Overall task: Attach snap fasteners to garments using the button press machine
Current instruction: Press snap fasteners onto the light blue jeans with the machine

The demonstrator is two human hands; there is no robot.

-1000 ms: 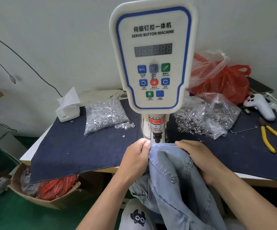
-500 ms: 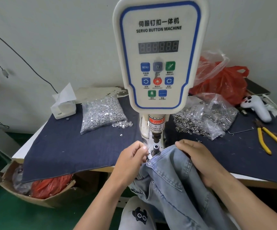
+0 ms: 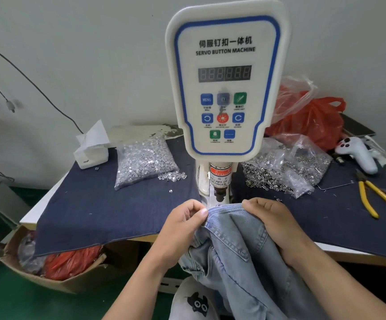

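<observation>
A white servo button machine point(image 3: 224, 88) stands at the table's middle, its black press head point(image 3: 219, 195) just above a light blue denim garment point(image 3: 240, 250). My left hand point(image 3: 185, 225) pinches the garment's top edge on the left. My right hand point(image 3: 272, 222) grips the same edge on the right, fingers curled over the fold. The fabric edge lies under the press head and hides the lower die. The rest of the garment hangs down over my lap.
A clear bag of silver studs point(image 3: 143, 162) lies left of the machine, a bag of ring snaps point(image 3: 284, 167) right of it. Yellow pliers point(image 3: 376, 199), a white controller point(image 3: 358, 153) and a red plastic bag point(image 3: 314, 121) sit at the right. A tissue box point(image 3: 91, 151) stands back left.
Half a second ago the lower die showed between my hands; now the garment's edge has been drawn up over it, under the press head. Both hands have stayed on the fabric.
</observation>
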